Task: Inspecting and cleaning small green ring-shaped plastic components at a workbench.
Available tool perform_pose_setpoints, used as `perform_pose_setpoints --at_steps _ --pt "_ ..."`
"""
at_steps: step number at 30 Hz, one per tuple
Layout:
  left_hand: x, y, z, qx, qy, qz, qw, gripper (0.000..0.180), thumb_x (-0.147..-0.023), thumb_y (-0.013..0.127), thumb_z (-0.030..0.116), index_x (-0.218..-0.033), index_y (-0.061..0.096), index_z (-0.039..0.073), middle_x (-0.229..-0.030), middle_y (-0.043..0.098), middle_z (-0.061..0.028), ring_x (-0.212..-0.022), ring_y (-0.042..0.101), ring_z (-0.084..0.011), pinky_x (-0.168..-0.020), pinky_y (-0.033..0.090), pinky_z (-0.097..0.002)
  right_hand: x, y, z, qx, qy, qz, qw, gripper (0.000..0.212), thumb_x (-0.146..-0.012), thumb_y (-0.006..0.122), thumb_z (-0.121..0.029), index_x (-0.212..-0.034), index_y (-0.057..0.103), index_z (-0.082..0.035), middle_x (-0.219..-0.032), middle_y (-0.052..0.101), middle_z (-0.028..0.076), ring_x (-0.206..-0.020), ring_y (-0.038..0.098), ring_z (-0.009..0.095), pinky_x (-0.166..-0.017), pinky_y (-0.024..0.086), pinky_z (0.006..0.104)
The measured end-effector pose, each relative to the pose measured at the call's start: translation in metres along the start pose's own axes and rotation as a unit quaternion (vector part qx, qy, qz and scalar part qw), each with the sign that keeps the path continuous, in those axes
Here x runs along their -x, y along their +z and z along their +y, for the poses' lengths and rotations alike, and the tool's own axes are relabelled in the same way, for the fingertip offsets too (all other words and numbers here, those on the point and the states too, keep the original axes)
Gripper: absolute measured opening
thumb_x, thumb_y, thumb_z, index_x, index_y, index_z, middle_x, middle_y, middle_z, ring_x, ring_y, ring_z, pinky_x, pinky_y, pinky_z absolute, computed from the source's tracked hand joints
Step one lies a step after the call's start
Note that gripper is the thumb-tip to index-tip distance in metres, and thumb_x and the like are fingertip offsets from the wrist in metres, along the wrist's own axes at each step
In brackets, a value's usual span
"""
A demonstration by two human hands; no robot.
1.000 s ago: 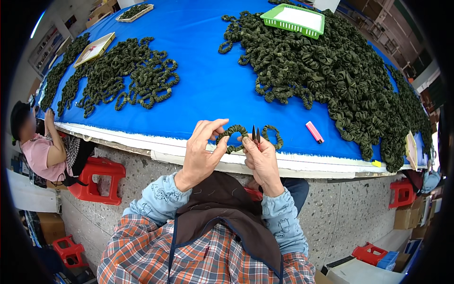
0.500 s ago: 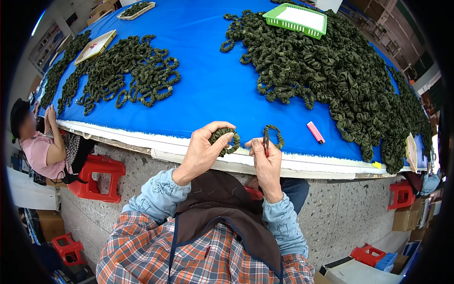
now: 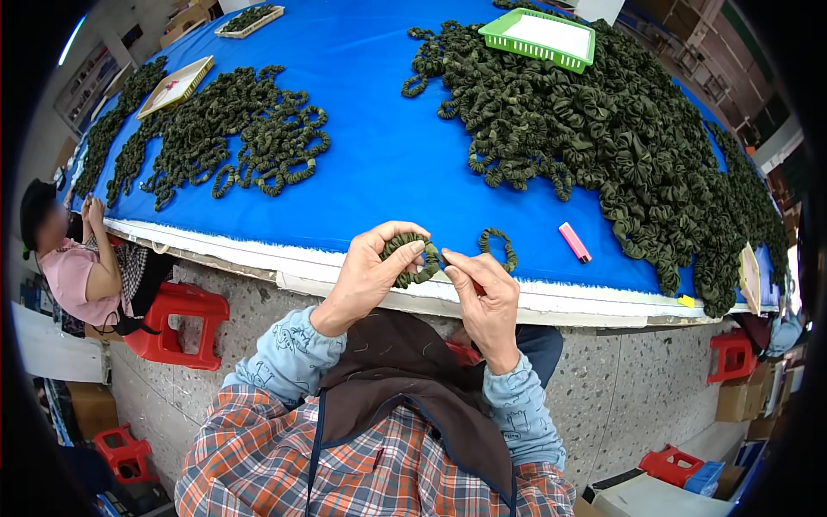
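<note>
My left hand (image 3: 369, 274) is closed on a dark green gathered fabric scrunchie (image 3: 430, 261), held up at the table's front edge. Close beside it, my right hand (image 3: 488, 302) has thumb and forefinger pinched at the scrunchie's right side. Thread snips with a red part (image 3: 477, 288) are tucked in that hand, mostly hidden by the fingers. Whether the fingertips also grip a thread is too small to tell. Just beyond my right hand, a single loose scrunchie (image 3: 508, 245) lies on the blue tabletop (image 3: 370, 172).
A large heap of scrunchies (image 3: 594, 129) covers the right side, with a green basket (image 3: 551, 53) on it. Another pile (image 3: 207, 129) lies left, by a cream tray (image 3: 175, 86). A pink lighter (image 3: 575, 243) rests to the right. A person (image 3: 82, 267) sits at far left.
My right hand has turned and its fingertips have come left to the held scrunchie. The snips' blades, upright before, are now hidden in the hand.
</note>
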State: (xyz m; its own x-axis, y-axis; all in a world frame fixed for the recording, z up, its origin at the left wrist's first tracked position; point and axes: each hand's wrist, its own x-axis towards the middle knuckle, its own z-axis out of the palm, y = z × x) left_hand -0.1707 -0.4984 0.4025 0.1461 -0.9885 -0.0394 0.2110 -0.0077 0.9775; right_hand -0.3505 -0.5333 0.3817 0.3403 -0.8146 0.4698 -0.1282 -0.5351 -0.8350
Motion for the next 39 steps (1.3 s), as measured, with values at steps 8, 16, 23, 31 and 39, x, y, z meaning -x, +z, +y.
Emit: perform_pose_setpoints --at_steps 8,16,23,31,39 --pt "0.004 0.006 0.0 -0.05 0.103 0.025 0.993 0.018 -0.095 0.06 0.004 -0.113 0.059 0.001 -0.084 0.064 -0.0056 -0.071 0.059 -0.0094 -0.066 0.05 -0.0196 0.001 0.005 -0.006 -0.149 0.128 0.095 0.976 0.018 -0.086 0.071 -0.004 -0.104 0.069 -0.002 -0.079 0.058 0.001 -0.06 0.045 0.008 -0.053 0.037 0.0207" --pt "0.004 0.016 -0.009 -0.003 0.111 0.046 0.993 0.02 -0.095 0.06 0.004 -0.114 0.057 0.002 -0.088 0.064 -0.0069 -0.073 0.06 -0.0103 -0.066 0.05 -0.0207 0.001 0.029 -0.012 -0.098 0.183 0.058 0.977 0.015 -0.086 0.069 -0.003 -0.101 0.066 -0.002 -0.079 0.058 0.001 -0.059 0.043 0.005 -0.052 0.035 0.0189" --pt "-0.006 -0.011 -0.001 0.169 0.032 0.013 0.985 0.02 -0.097 0.058 0.007 -0.116 0.056 0.001 -0.087 0.064 -0.0077 -0.075 0.06 -0.011 -0.068 0.048 -0.0211 0.004 0.011 0.009 -0.266 0.249 0.022 0.931 0.015 -0.088 0.066 -0.002 -0.102 0.066 -0.003 -0.077 0.057 -0.001 -0.059 0.043 0.004 -0.052 0.035 0.0178" --pt "0.0 -0.002 0.001 0.107 0.029 0.016 0.994 0.021 -0.097 0.057 0.008 -0.117 0.056 0.001 -0.082 0.061 -0.0074 -0.072 0.058 -0.0126 -0.068 0.048 -0.0222 -0.008 0.017 -0.018 -0.373 0.298 -0.02 0.878 0.01 -0.091 0.062 -0.004 -0.1 0.063 -0.002 -0.077 0.057 0.0 -0.056 0.04 0.004 -0.049 0.031 0.0185" --pt "-0.005 -0.019 -0.008 0.35 -0.044 -0.029 0.935 0.02 -0.096 0.058 0.007 -0.115 0.059 -0.001 -0.086 0.061 -0.0092 -0.08 0.06 -0.0146 -0.075 0.049 -0.0246 0.001 0.022 0.005 -0.717 0.378 -0.058 0.583 0.015 -0.097 0.05 -0.018 -0.097 0.053 -0.003 -0.093 0.056 0.007 -0.048 0.034 0.006 -0.045 0.026 0.02"
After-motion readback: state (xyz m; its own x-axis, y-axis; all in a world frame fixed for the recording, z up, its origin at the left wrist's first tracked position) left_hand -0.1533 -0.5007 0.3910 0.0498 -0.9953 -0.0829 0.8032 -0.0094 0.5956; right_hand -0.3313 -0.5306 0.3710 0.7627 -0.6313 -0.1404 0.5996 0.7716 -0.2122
